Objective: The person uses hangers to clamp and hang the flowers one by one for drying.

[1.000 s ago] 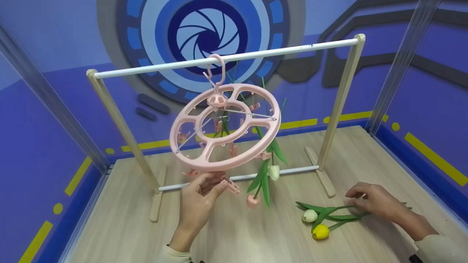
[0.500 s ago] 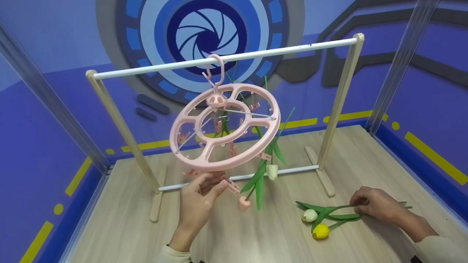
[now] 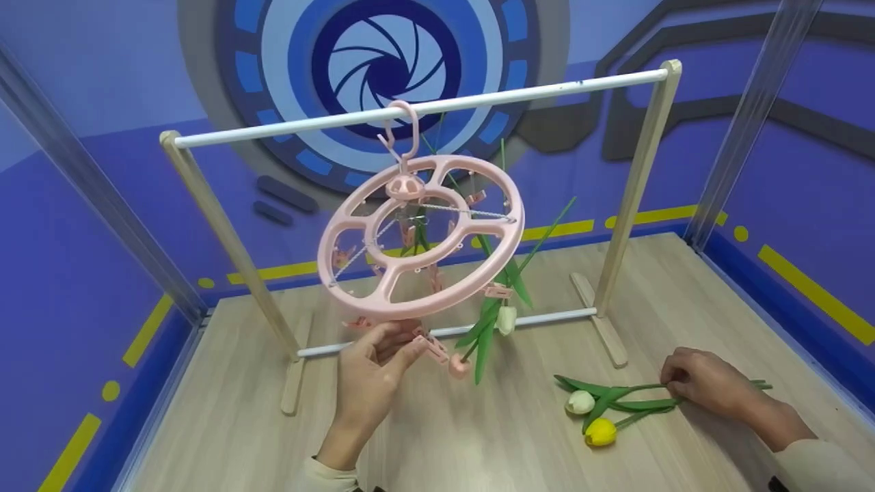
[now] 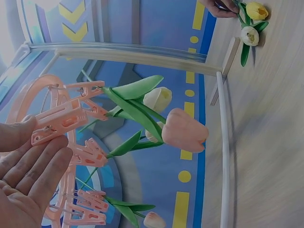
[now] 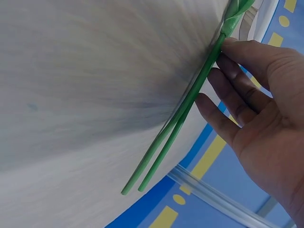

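A round pink clip hanger point(image 3: 410, 309) hangs by its hook in the head view. My left hand point(image 3: 372, 383) pinches one of its pink clothes pegs point(image 4: 61, 121) between thumb and fingers, below the near rim. Beside that peg, a pink tulip point(image 4: 185, 130) and a white tulip point(image 3: 506, 320) dangle heads down from other pegs. My right hand point(image 3: 711, 383) is at the table on the right, its thumb and fingertips pinching the green stems point(image 5: 197, 88) of a lying pair. Those two are a white tulip point(image 3: 580, 402) and a yellow tulip point(image 3: 601, 432), their leaves crossing.
The hanger's hook is over the white top bar point(image 3: 519, 100) of a wooden-legged stand. Its lower bar point(image 3: 557, 318) runs close above the table point(image 3: 492, 444). Blue patterned walls point(image 3: 813, 205) enclose the back and sides.
My right hand has shifted slightly right along the stems and its fingertips have drawn together on them. The hanging tulips have swung, one stem end tipping right. My left hand stays on the peg.
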Action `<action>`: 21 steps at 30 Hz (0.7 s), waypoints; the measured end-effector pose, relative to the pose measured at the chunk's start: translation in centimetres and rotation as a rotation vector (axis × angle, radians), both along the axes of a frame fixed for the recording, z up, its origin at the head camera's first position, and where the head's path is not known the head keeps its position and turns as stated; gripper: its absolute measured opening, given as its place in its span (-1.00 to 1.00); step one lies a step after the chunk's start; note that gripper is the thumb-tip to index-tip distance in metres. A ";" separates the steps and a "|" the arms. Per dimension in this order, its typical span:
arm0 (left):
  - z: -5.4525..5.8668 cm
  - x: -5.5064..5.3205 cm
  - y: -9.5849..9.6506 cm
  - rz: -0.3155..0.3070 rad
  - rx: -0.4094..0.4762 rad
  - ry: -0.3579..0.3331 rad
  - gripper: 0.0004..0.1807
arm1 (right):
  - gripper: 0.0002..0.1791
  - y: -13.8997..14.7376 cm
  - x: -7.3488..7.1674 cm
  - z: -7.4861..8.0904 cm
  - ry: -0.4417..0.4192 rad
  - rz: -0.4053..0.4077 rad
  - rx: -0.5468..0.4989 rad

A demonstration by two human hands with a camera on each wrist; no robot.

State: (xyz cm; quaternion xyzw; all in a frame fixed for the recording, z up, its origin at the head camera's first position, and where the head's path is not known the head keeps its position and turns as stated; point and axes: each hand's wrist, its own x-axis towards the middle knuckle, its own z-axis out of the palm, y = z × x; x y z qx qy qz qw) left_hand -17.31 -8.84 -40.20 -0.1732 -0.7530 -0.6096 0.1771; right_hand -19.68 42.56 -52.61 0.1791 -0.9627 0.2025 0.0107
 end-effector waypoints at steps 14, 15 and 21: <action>0.0 0.0 0.2 -0.001 0.017 0.011 -0.75 | -0.75 -0.1 -0.2 0.5 -0.030 0.005 0.051; 0.0 0.0 0.2 0.001 0.015 0.010 -0.75 | -0.76 -0.1 -0.2 0.5 -0.031 0.005 0.060; 0.0 0.1 0.2 0.005 -0.005 0.007 -0.74 | -0.75 0.0 -0.2 0.5 -0.024 0.027 0.052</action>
